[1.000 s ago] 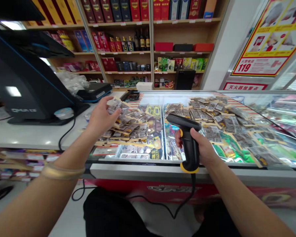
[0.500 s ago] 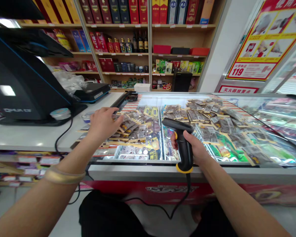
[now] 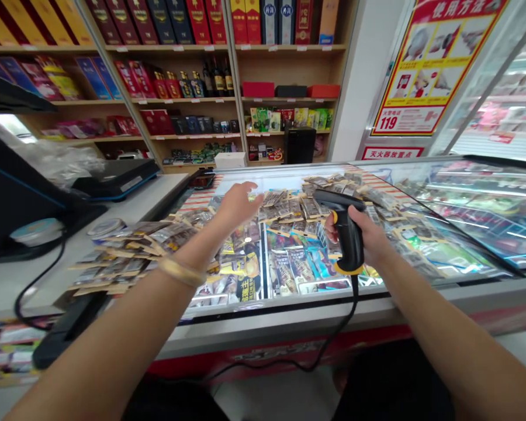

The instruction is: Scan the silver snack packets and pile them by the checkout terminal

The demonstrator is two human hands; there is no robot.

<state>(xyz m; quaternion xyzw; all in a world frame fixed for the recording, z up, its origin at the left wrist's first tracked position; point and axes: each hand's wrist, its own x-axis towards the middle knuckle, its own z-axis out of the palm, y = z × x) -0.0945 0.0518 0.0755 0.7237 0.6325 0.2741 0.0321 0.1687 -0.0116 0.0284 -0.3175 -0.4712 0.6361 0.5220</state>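
Note:
My right hand [image 3: 373,235] grips a black and yellow barcode scanner [image 3: 349,237] by its handle, above the glass-topped chest freezer [image 3: 298,316]. The scanner's head points left, and its cable hangs from the handle's base. My left hand [image 3: 240,204], with a gold bangle at the wrist, reaches out over the glass with its fingers extended and apart; I see nothing in it. Just beyond its fingertips lie flat packets with dark contents [image 3: 284,209], spread across the freezer top. Another heap of such packets [image 3: 129,251] lies at the left, partly behind my left forearm.
On the left counter [image 3: 9,286] are a black point-of-sale machine [image 3: 13,193], a scale [image 3: 123,175] and a round tub [image 3: 106,227]. Shelves of boxed goods and bottles [image 3: 217,76] line the back. The scanner cable [image 3: 284,365] loops low in front of the freezer.
My left hand has left the left heap of packets and reached rightward and farther out. The view has swung right. The scanner stays in my right hand.

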